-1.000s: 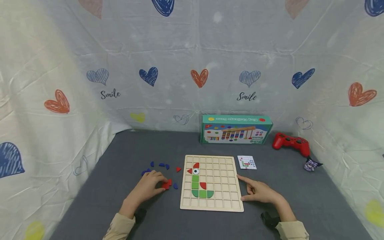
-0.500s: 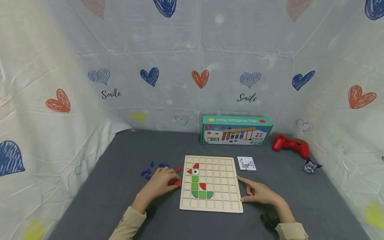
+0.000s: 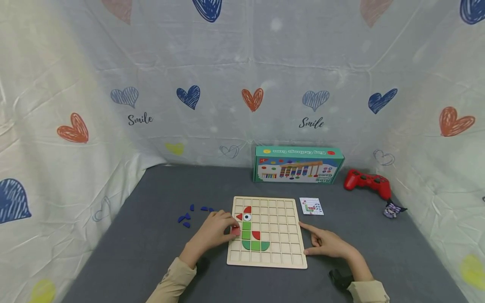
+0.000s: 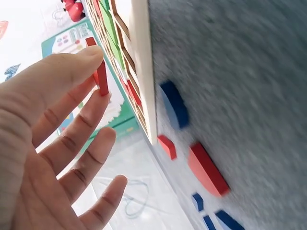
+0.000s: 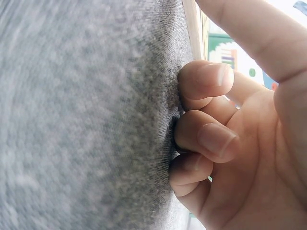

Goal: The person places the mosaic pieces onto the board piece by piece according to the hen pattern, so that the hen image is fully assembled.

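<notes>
My left hand point(image 3: 214, 229) pinches a thin red tile point(image 3: 235, 231) between thumb and fingertips, over the left edge of the wooden grid board point(image 3: 280, 257). Seen edge-on in the left wrist view, that red tile point(image 4: 102, 79) is raised off the board. A bird-like figure of red and green tiles point(image 3: 246, 230) with a white eye tile point(image 3: 247, 217) lies in the board's left part. My right hand point(image 3: 327, 242) touches the board's right edge with a straight index finger and thumb. Its other fingers point(image 5: 206, 136) are curled on the cloth and hold nothing.
Several blue pieces point(image 3: 186, 225) lie left of the board. Loose red pieces point(image 4: 208, 170) show beside it in the left wrist view. A pattern card point(image 3: 312, 206) sits right of the board. Behind are a green game box point(image 3: 298, 165) and a red game controller point(image 3: 367, 181).
From the loose pieces, my left hand has moved right to the board's left edge with the red tile. My right hand stays at the board's right edge.
</notes>
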Demonstrator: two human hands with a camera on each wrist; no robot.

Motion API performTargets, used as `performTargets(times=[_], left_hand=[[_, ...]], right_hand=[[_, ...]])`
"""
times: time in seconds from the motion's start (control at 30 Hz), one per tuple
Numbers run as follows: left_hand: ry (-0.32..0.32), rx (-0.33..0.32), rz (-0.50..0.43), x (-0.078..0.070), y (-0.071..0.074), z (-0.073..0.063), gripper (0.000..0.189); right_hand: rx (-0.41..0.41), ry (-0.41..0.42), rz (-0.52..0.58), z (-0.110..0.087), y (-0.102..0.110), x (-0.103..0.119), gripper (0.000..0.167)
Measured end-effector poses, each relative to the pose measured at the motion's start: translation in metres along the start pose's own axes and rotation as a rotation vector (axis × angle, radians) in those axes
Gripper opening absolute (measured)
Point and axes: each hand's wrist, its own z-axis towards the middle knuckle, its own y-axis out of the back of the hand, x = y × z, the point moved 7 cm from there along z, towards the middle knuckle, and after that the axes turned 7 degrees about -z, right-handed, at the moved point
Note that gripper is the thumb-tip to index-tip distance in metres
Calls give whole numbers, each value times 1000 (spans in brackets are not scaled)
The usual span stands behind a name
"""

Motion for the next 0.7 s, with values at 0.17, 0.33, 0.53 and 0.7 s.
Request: performTargets(times=[0.17, 0.33, 0.53, 0.7], left_hand=[[-8, 15, -37, -8, -4, 7, 23], [-16, 39, -39, -15, -11, 14, 19], [-49, 55, -43, -24, -16, 21, 17], [-59, 74, -37, -30, -21, 27, 17]], right_hand=[[1, -1, -6, 0, 0, 0, 82], [3, -6, -8, 0, -1, -1, 82], [2, -4, -2, 0, 0, 0, 82], [4, -12, 2, 0, 0, -1, 82]])
